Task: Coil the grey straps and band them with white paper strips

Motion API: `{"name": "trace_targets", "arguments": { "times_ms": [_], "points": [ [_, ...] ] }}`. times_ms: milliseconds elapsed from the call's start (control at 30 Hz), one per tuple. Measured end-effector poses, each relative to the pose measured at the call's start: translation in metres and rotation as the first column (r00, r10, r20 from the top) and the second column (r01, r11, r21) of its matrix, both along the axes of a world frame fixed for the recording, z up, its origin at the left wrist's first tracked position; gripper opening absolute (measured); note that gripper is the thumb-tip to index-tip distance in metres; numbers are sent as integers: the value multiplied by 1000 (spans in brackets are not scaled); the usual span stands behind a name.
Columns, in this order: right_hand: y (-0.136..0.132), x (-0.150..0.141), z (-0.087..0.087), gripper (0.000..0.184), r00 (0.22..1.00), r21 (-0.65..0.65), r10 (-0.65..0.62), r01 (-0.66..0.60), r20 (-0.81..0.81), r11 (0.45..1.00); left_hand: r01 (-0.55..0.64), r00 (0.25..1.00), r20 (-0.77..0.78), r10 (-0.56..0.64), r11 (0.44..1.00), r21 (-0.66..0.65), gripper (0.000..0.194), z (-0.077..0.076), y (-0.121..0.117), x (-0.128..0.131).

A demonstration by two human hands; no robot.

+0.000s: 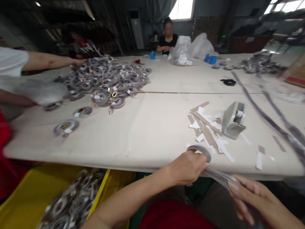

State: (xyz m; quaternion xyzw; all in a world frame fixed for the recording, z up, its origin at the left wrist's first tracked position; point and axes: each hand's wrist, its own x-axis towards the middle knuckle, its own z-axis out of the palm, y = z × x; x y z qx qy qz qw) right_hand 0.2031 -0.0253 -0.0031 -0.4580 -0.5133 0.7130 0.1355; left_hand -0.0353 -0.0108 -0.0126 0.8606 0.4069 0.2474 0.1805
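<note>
Matt cloth table; glossy grey strap (plastic-looking); paper strips; yellow plastic bin.

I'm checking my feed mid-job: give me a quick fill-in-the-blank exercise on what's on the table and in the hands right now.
1. The left hand grips a coiled grey ____ at the table edge.
2. The bin of finished coils below the table is ____.
3. The tape dispenser stands amid cardboard and ____ strips.
4. The right hand holds the strap's loose ____.

Missing: strap; yellow; white; end
</note>
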Motion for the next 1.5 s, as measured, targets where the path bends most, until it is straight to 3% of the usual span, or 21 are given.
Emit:
{"name": "trace_targets", "arguments": {
  "times_ms": [67, 167, 233, 300, 367, 433, 500, 567, 600, 667, 700, 733, 800, 867, 933, 1000, 1133, 1333, 1400, 1433, 1500],
  "points": [
    [13, 1, 1, 52, 999, -45, 8, -11, -54, 999, 119, 981, -139, -134, 987, -112, 32, 5, -6, -8],
    [24, 7, 5, 47, 986, 54, 164, -163, -3, 985, 209, 967, -53, -249, 896, -391, 35, 20, -15, -20],
    [24, 10, 5, 41, 965, 209, 234, -255, 118, 944, 260, 965, 164, -203, 697, -668, 38, 28, -20, -26],
    [21, 9, 0, 42, 950, 410, 201, -286, 238, 866, 313, 935, 356, 13, 443, -840, 42, 31, -23, -29],
    [17, 1, -11, 41, 952, 652, 56, -247, 300, 717, 386, 835, 474, 279, 316, -866, 44, 32, -24, -26],
    [15, -14, -24, 35, 954, 868, -155, -155, 255, 473, 481, 669, 568, 479, 303, -822, 45, 34, -21, -20],
    [15, -34, -34, 30, 930, 972, -347, -41, 122, 232, 560, 499, 595, 630, 289, -776, 46, 40, -16, -12],
    [18, -51, -37, 24, 900, 995, -435, 44, -2, 87, 618, 370, 584, 722, 278, -735, 48, 50, -8, -5],
    [20, -58, -37, 20, 898, 996, -439, 72, -39, 59, 646, 319, 580, 749, 276, -712, 50, 56, -4, -3],
    [25, -65, -35, 18, 919, 989, -388, 112, -67, 93, 698, 237, 588, 774, 285, -657, 54, 67, 4, -1],
    [27, -67, -33, 18, 939, 979, -339, 125, -65, 159, 713, 201, 597, 777, 301, -633, 55, 72, 8, -1],
    [30, -67, -31, 19, 958, 957, -281, 134, -58, 257, 719, 165, 604, 780, 324, -615, 55, 76, 11, -2],
    [36, -64, -27, 16, 983, 835, -161, 162, -89, 526, 699, 83, 611, 787, 391, -599, 53, 81, 19, -5],
    [41, -60, -24, 17, 980, 592, -61, 162, -187, 790, 666, -14, 619, 785, 470, -580, 49, 83, 25, -9],
    [44, -57, -21, 27, 955, 353, -11, 121, -296, 928, 642, -110, 642, 758, 548, -536, 47, 84, 31, -12],
    [45, -55, -18, 35, 936, 241, 8, 82, -351, 967, 611, -173, 669, 723, 612, -503, 44, 83, 34, -13],
    [43, -56, -17, 43, 942, 163, -59, 119, -331, 979, 489, -215, 712, 668, 705, -514, 35, 78, 38, -7],
    [41, -59, -16, 48, 959, 168, -111, 158, -261, 973, 196, -149, 811, 566, 821, -537, 27, 64, 37, 11],
    [42, -61, -13, 49, 959, 168, -94, 142, -267, 975, 37, -43, 879, 475, 880, -474, 28, 55, 34, 17],
    [42, -61, -12, 49, 958, 165, -83, 131, -273, 978, -50, 56, 904, 425, 905, -422, 29, 48, 33, 20],
    [43, -61, -9, 50, 957, 160, -60, 109, -284, 981, -178, 361, 870, 335, 941, -288, 28, 34, 31, 22]
  ]
}}
